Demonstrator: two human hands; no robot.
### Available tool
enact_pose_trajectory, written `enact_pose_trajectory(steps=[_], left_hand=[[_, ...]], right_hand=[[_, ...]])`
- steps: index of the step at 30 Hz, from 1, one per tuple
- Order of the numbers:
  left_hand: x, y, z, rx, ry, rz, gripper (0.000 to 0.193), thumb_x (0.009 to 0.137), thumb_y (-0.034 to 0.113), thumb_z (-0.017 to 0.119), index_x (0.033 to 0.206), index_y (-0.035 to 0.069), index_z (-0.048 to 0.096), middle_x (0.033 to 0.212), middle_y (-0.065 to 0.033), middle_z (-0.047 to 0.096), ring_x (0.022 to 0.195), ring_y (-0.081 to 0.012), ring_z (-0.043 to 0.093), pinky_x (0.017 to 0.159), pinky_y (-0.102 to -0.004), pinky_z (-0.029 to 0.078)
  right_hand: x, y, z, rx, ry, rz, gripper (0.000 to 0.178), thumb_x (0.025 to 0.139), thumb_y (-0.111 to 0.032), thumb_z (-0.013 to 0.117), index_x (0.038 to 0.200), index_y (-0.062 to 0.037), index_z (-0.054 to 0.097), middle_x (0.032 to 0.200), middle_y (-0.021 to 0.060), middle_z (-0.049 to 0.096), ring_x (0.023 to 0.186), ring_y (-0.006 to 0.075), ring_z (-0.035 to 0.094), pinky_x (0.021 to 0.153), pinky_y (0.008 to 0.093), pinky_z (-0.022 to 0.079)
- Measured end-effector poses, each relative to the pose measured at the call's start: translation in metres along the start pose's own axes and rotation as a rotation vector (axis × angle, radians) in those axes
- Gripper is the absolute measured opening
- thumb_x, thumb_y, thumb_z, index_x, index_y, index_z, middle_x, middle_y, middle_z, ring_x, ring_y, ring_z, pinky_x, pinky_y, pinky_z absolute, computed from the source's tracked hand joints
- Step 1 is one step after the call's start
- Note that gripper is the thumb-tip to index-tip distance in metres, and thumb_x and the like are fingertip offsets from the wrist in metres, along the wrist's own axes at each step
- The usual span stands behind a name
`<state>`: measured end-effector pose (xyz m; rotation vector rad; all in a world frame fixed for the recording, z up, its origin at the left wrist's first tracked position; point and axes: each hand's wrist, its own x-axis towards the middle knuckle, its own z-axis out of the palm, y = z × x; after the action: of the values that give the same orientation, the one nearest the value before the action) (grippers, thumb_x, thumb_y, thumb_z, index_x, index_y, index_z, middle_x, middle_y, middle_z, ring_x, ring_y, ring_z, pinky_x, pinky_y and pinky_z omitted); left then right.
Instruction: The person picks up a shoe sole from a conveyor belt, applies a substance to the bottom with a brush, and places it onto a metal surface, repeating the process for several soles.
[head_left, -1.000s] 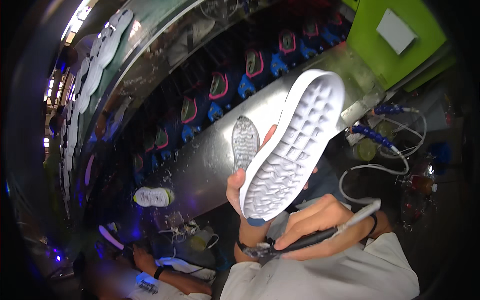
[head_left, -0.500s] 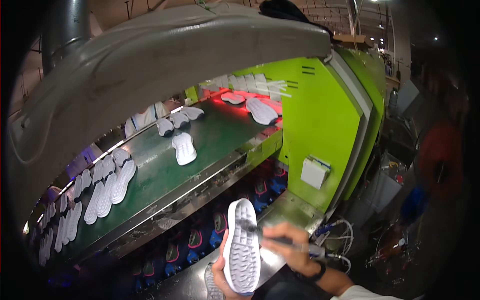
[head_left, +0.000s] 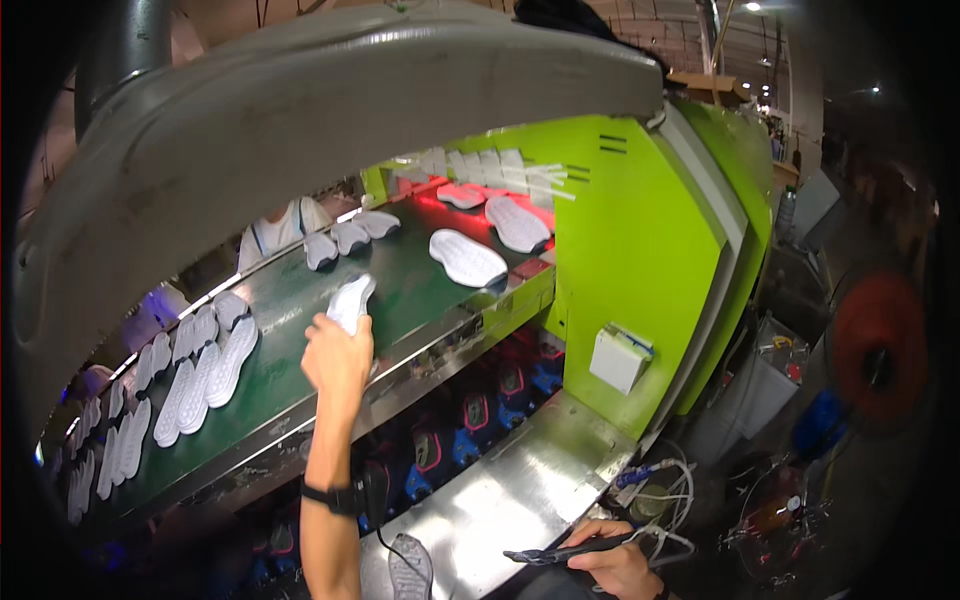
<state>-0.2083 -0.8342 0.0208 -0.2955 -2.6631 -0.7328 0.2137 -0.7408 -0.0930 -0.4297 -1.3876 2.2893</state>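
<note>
My left hand [head_left: 338, 352] is out over the green conveyor belt [head_left: 285, 290], its fingers closed round the near end of a white shoe sole [head_left: 352, 298]. Low on the right, my right hand [head_left: 612, 562] grips a slim black brush [head_left: 570, 550] that points left above the metal ledge. Another white sole [head_left: 467, 258] lies on the belt close to the red-lit opening, tread cavities facing up. A grey-white sole [head_left: 410, 568] rests on the ledge beside my left forearm, a dark cord crossing it.
Several soles [head_left: 205, 385] lie in rows on the belt's left part. A lime-green machine panel [head_left: 640, 260] stands at right, and a grey hood [head_left: 330, 110] arches overhead. Dark shoes [head_left: 430, 450] sit below the belt. Hoses [head_left: 680, 500] hang near my right hand. A person [head_left: 285, 230] stands across the belt.
My left hand has let go of the sole it held, which now lies on the belt near the red light, and has reached left to another sole. My right hand has drawn down with the brush.
</note>
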Motion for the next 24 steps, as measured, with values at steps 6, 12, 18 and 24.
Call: enact_pose_trajectory(steps=[6, 12, 18, 24], left_hand=[[-0.241, -0.060, -0.042, -0.628, 0.096, 0.119, 0.086, 0.063, 0.004, 0.080, 0.140, -0.006, 0.042, 0.117, -0.0225, 0.049, 0.107, -0.0380, 0.055, 0.096, -0.0434, 0.045], [-0.409, -0.148, -0.028, -1.833, -1.004, -1.066, 0.057, 0.093, 0.002, 0.065, 0.144, -0.004, 0.039, 0.131, -0.0180, 0.058, 0.119, -0.0306, 0.061, 0.099, -0.0453, 0.054], [-0.471, -0.172, -0.053, -1.637, -0.795, -1.002, 0.061, 0.101, 0.039, 0.052, 0.143, -0.004, 0.039, 0.122, -0.0253, 0.060, 0.105, -0.0360, 0.066, 0.090, -0.0469, 0.057], [-0.469, -0.162, -0.077, -1.927, -0.693, -0.967, 0.074, 0.098, 0.056, 0.032, 0.139, -0.004, 0.044, 0.113, -0.0252, 0.064, 0.095, -0.0336, 0.068, 0.081, -0.0443, 0.056]], right_hand=[[0.006, 0.022, 0.003, 0.045, 0.000, 0.130, 0.024, 0.066, 0.007, 0.073, 0.089, 0.0044, 0.066, 0.089, 0.0136, 0.067, 0.085, 0.0223, 0.065, 0.082, 0.0316, 0.051], [0.011, 0.044, 0.010, -0.090, -0.095, 0.121, 0.025, 0.068, 0.012, 0.074, 0.091, 0.0038, 0.068, 0.093, 0.0136, 0.067, 0.085, 0.0175, 0.065, 0.079, 0.0274, 0.052], [0.019, 0.060, 0.079, -0.516, -0.483, -0.246, 0.026, 0.072, 0.005, 0.081, 0.097, 0.0024, 0.074, 0.092, 0.0152, 0.073, 0.078, 0.0183, 0.072, 0.067, 0.0267, 0.055], [0.015, 0.113, 0.139, -0.652, -0.623, -0.475, 0.024, 0.074, 0.002, 0.077, 0.097, 0.0033, 0.073, 0.088, 0.0155, 0.071, 0.076, 0.0249, 0.070, 0.067, 0.0311, 0.055]])
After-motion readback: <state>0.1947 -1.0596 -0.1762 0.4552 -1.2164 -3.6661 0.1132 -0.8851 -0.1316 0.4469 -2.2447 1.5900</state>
